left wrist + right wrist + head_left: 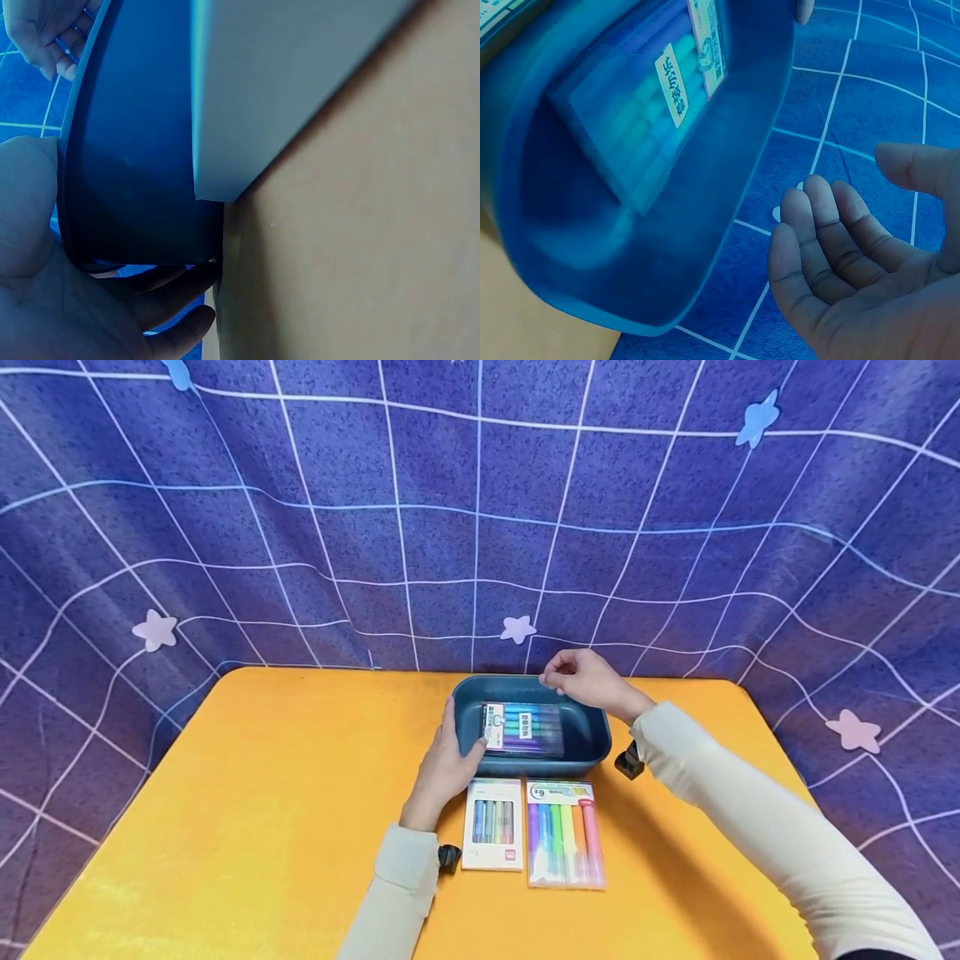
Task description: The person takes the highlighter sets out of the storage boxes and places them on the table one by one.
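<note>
A dark blue plastic bin (585, 767) with rounded corners sits toward the back of the yellow table. In it lies a clear pack of blue, green and purple pens (522, 729), also visible in the right wrist view (641, 105). My left hand (444, 770) grips the bin's left end, thumb at the front rim and fingers along the outer wall. Over the back right rim hovers my right hand (588, 681); the right wrist view shows its loosely bent fingers (847, 247) holding nothing, apart from the bin.
Just in front of the bin lie a white box of pens (492, 856) and a clear pack of rainbow highlighters (566, 843), side by side. Behind the yellow table (247, 827) hangs a blue grid-patterned curtain (435, 543) with stars.
</note>
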{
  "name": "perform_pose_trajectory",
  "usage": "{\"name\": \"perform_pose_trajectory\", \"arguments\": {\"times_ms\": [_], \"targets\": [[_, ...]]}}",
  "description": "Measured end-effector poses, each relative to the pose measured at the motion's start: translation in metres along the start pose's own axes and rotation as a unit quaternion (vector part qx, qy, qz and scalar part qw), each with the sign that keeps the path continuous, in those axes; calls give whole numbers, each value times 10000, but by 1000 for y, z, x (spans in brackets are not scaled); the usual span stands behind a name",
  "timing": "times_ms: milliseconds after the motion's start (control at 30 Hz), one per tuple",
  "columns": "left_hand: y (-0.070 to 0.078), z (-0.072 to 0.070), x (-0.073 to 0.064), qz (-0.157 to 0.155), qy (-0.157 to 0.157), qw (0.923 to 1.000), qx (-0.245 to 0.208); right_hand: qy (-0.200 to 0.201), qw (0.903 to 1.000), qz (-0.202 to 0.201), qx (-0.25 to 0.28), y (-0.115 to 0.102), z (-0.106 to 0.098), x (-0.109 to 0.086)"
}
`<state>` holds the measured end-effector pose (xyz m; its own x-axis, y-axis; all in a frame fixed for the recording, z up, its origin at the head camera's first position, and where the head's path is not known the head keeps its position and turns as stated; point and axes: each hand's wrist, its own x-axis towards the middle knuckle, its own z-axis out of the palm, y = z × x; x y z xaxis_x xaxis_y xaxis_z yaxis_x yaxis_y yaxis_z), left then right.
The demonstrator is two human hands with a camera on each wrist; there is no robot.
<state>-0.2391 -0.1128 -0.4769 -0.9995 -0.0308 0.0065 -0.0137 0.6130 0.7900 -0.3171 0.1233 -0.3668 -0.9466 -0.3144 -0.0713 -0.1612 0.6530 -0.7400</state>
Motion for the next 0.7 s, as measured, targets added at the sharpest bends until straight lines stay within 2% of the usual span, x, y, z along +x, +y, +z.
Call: {"name": "perform_pose_trajectory", "arguments": {"times_ms": [333, 500, 700], "targets": [[1, 0, -2, -36, -6, 10000, -27, -46, 9999, -137, -35, -5, 4, 10], [2, -1, -2, 56, 21, 10000, -36, -63, 9998, -170, -16, -5, 8, 15], [3, -2, -2, 20, 12, 10000, -52, -164, 9995, -167, -189, -4, 13, 20]]}}
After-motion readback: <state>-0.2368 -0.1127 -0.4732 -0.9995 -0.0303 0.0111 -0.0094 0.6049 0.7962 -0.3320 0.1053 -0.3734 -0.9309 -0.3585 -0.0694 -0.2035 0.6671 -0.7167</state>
